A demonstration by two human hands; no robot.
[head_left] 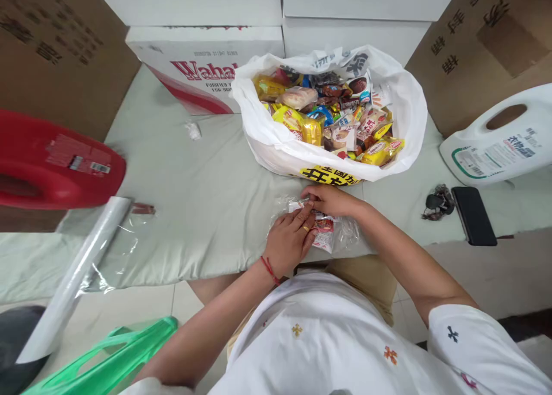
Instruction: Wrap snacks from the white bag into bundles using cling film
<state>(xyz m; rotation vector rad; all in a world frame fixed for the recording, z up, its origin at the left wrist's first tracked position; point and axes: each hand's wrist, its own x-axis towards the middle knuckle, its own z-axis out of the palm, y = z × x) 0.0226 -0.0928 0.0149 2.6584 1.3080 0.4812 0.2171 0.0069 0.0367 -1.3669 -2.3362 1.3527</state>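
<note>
- Head view: using the white bag [267, 148] as landmark; standing open on the pale green cloth [202, 205], filled with mixed wrapped snacks [299, 98].
- Just in front of the bag: small printed packets [323, 241] with clear plastic [348, 231] around and beside them, partly covered by both hands.
- Left hand [288, 242], in front of the bag: laid palm down over the packets, fingers stretched out, not clenched; red cord [269, 270] at the wrist.
- Right hand [331, 201], between left hand and bag: fingers bent at the packets' upper edge, meeting the left fingertips; cannot tell whether pinching or merely resting.
- Behind the bag, to its left: white carton [185, 67] with red lettering.
- Left of the bag: crumpled scrap [192, 130]; farther off, red jug [56, 159] and glossy roll [77, 274].
- Right of the bag, well apart: white bottle [495, 139], black phone [474, 217], small dark bundle [439, 203].
</note>
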